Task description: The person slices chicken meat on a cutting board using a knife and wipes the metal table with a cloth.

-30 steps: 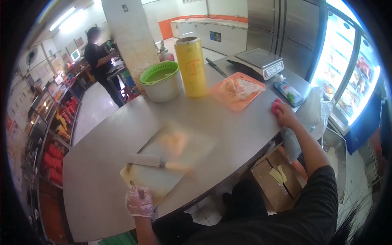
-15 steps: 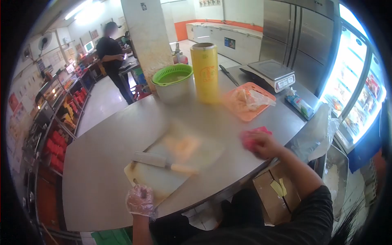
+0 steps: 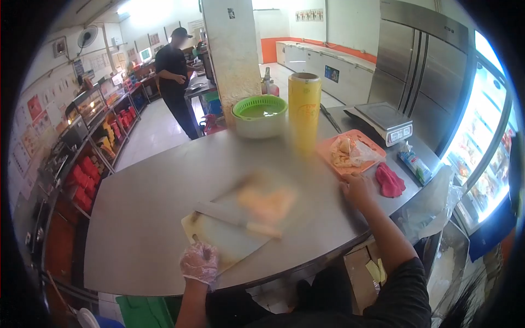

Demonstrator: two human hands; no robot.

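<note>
A clear plastic glove covers my left hand, which is at the near left end of a white cutting board. Its fingers look curled; whether they grip the board is hidden. A cleaver with a pale wooden handle lies across the board. Beyond it is a blurred orange-pink food heap. My bare right hand has its fingers closed on the near edge of an orange tray. Pale food in a plastic bag sits on the tray. A crumpled pink cloth lies right of that hand.
Along the far side stand a pot with a green basket, a yellow film roll, a knife and a scale. A blue packet is near the right edge. A co-worker stands at another table.
My right hand has let go of the pink cloth, which now lies on the table, and has moved to the orange tray. My left hand stays at the board. The camera view has shifted.
</note>
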